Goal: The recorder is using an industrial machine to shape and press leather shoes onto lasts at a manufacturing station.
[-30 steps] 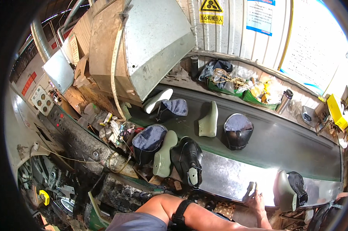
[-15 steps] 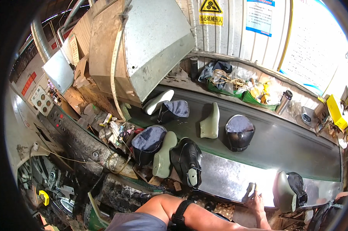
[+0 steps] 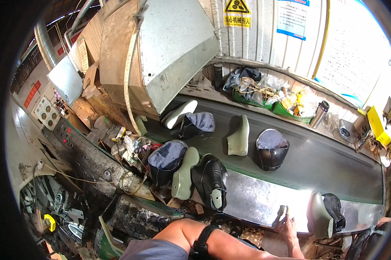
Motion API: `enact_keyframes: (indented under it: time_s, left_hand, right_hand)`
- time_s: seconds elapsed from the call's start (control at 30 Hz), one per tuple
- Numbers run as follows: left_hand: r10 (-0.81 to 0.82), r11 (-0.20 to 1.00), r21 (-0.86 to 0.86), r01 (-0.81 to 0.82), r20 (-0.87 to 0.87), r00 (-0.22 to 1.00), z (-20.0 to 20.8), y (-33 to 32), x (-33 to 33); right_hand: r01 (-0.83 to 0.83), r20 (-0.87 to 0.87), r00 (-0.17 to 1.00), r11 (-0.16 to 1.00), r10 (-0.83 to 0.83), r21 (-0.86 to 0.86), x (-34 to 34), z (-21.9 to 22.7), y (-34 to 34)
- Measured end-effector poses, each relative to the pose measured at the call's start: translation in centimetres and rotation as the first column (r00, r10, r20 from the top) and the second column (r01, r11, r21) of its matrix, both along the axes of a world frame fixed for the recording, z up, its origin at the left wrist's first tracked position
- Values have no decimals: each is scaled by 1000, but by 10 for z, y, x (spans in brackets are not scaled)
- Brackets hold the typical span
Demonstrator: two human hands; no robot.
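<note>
Black shoe (image 3: 272, 157) and green form (image 3: 239, 139) edge rightward, so the belt (image 3: 321, 162) seems running; I cannot tell finger spread on your right hand (image 3: 287, 226).

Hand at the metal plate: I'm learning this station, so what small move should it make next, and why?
I'd probably move the hand right to the green form: the hand looks empty, and that form lies nearest, with a black shoe beside it.
</note>
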State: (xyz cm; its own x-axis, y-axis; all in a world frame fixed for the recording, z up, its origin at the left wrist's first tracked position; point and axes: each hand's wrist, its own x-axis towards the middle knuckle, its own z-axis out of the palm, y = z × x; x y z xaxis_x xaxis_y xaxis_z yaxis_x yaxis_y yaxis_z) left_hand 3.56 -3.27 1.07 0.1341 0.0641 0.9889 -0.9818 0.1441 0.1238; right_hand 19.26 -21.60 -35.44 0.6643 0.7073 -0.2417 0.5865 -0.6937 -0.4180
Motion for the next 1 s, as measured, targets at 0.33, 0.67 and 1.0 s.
enact_keyframes:
  time_s: [0.33, 0.67, 1.0]
  left_hand:
    - [5, 1000, -11, -5, 1, 1000, -1, 1, -1]
    - [18, 1000, 4, -18, 3, 1000, 2, 2, -4]
    - [10, 1000, -1, -10, 2, 1000, 1, 4, -1]
  right_hand:
    - [-40, 85, 996, 999, 39, 18, -2, -1, 1]
    - [-120, 136, 985, 990, 109, 75, -3, 6, 3]
    - [8, 37, 999, 999, -10, 52, -6, 12, 7]
